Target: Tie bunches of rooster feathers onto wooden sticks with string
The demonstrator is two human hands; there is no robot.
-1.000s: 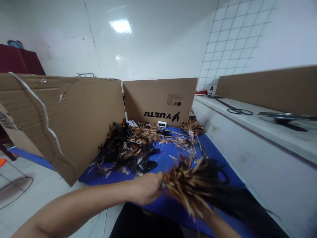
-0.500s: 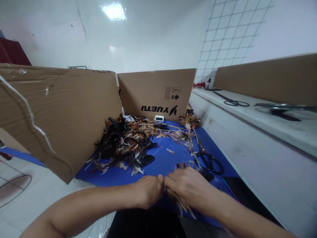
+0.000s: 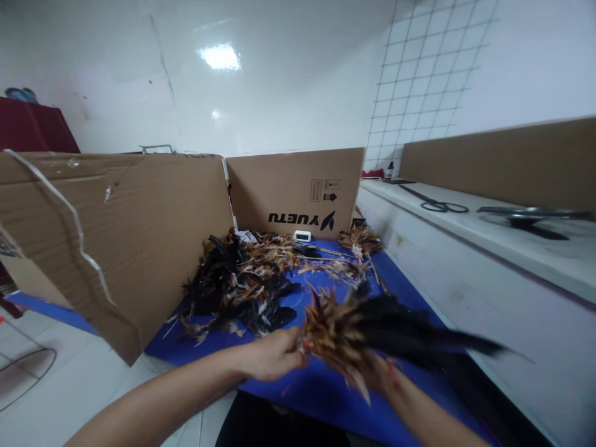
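**Feather bundle pinched at its base by the left hand, plumes fanning right**

Clock directions are taken from the bundle. At ten o'clock, a plain cardboard panel stands along the blue tabletop, probably to stop loose plumes drifting off. Just inside it, also toward ten, lies a heap of black and brown feathers, seemingly kept within reach. The left hand, between eight and nine, has thumb and fingers closed around the bundle's narrow base; gripping there presumably leaves the plumes free. Its forearm rises from seven o'clock, palm turned inward. At eleven, the YUETU-printed cardboard panel closes off the back, a small white digital display before it. The bundle is above the table's near part, its dark tips blurred toward three. The right hand, at four, is mostly behind the plumes, forearm slanting up from five; whether its fingers grip anything cannot be told.
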